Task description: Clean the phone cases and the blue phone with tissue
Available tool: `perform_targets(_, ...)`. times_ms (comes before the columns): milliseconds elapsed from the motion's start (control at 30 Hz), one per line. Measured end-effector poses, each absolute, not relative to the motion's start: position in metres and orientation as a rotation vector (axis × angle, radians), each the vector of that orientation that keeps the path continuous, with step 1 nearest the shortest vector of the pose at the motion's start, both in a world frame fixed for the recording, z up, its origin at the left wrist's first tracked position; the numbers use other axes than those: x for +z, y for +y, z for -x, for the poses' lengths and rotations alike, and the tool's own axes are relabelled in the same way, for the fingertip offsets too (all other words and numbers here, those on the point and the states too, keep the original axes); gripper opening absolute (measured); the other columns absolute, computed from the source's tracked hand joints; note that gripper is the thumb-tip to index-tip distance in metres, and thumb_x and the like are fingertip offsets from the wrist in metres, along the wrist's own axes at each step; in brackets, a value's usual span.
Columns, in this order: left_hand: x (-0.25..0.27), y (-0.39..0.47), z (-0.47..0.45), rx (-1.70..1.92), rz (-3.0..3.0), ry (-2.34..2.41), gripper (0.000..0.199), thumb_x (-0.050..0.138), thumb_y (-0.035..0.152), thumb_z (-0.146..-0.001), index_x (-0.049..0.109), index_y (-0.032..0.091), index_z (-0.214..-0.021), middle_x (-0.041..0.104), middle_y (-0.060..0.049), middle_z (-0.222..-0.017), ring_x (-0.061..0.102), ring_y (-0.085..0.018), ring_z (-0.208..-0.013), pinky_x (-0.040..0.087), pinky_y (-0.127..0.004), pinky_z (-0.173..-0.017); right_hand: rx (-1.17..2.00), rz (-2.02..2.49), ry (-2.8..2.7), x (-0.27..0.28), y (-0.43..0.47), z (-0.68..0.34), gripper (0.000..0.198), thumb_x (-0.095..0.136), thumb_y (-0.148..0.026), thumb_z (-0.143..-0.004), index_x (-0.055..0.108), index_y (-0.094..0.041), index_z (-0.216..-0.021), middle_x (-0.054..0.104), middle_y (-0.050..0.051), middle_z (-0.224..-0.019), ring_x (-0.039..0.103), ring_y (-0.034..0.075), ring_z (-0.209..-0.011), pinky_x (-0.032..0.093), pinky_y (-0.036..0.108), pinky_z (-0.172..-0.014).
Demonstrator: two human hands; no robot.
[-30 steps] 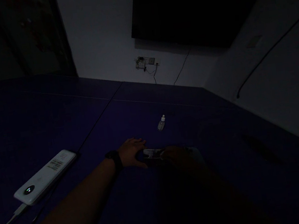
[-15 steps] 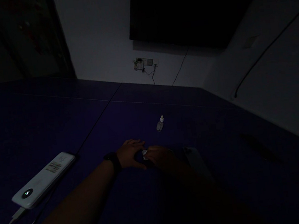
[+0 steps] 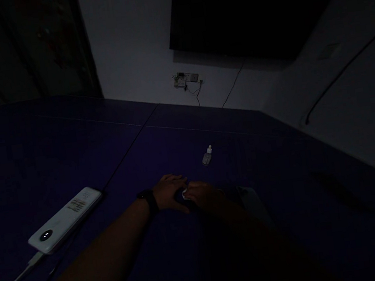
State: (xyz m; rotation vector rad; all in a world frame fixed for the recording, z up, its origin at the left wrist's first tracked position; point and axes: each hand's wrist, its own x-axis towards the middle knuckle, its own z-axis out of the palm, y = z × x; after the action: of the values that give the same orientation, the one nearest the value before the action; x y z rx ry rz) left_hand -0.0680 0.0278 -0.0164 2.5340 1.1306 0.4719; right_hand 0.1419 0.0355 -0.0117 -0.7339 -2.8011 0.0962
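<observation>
My left hand [image 3: 170, 193], with a dark watch on the wrist, lies on the dark blue surface [image 3: 167, 249], thumb and fingers spread apart. My right hand [image 3: 202, 196] is closed on a small white wad, maybe a cloth or tissue [image 3: 185, 194], pressed to the surface between the left thumb and fingers. Most of the wad is hidden under the right fingers, and its kind is too dark to make out. Beyond the hands is a small clear bottle with a white dropper cap [image 3: 207, 156]. A phone [image 3: 252, 202] lies beside my right forearm, partly covered by it.
A white power bank [image 3: 66, 221] with a lit display and a plugged-in cable [image 3: 22, 275] lies at the left. Behind the surface, a wall carries sockets [image 3: 188, 78] and a large dark screen [image 3: 246, 8]. The room is very dim.
The whole view has shifted slightly, so everything appears a little further right. Less of the white wad shows beside my right fingers. My left hand stays spread in place.
</observation>
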Motion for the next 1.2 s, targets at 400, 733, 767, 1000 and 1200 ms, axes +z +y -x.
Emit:
perform_targets(400,-0.018,0.028,0.068,0.518,-2.484,1.133,0.078,0.081,0.072,-0.062,0.060,0.027,-0.122,0.051,-0.011,-0.153,0.041,-0.035,-0.144,0.019,-0.052,-0.120,0.113,0.896,-2.788,-0.001,0.034,-0.145,0.022,0.053,-0.014,-0.097,0.073,-0.019,-0.087,0.071,0.005,-0.090,0.065,0.017,-0.086,0.049,0.026,-0.078)
perform_targets(733,-0.016,0.028,0.069,0.510,-2.466,1.129,0.078,0.080,0.074,-0.061,0.062,0.026,-0.120,0.049,-0.012,-0.154,0.041,-0.035,-0.145,0.019,-0.053,-0.120,0.089,1.004,-2.831,0.002,0.029,-0.148,0.024,0.051,-0.014,-0.099,0.071,-0.016,-0.087,0.070,0.007,-0.089,0.064,0.018,-0.084,0.047,0.027,-0.074)
perform_targets(767,-0.016,0.027,0.069,0.512,-2.467,1.128,0.077,0.080,0.074,-0.061,0.062,0.027,-0.119,0.049,-0.011,-0.154,0.041,-0.035,-0.145,0.019,-0.053,-0.120,0.090,1.001,-2.840,0.002,0.027,-0.149,0.023,0.052,-0.015,-0.099,0.071,-0.016,-0.086,0.069,0.007,-0.089,0.064,0.018,-0.083,0.046,0.027,-0.073)
perform_targets(1000,-0.014,0.025,0.067,0.500,-2.457,1.153,0.076,0.082,0.072,-0.060,0.062,0.026,-0.118,0.051,-0.011,-0.153,0.040,-0.035,-0.145,0.019,-0.053,-0.120,0.093,1.057,-2.810,0.005,0.031,-0.152,0.029,0.046,-0.014,-0.101,0.071,-0.017,-0.087,0.068,0.007,-0.091,0.062,0.018,-0.089,0.045,0.028,-0.079)
perform_targets(1200,-0.011,0.025,0.067,0.493,-2.451,1.135,0.074,0.082,0.072,-0.060,0.063,0.027,-0.115,0.049,-0.010,-0.154,0.039,-0.034,-0.146,0.019,-0.053,-0.121,0.148,1.094,-2.815,0.003,0.020,-0.160,0.022,0.053,-0.016,-0.099,0.071,-0.017,-0.085,0.067,0.005,-0.086,0.063,0.015,-0.077,0.043,0.025,-0.068)
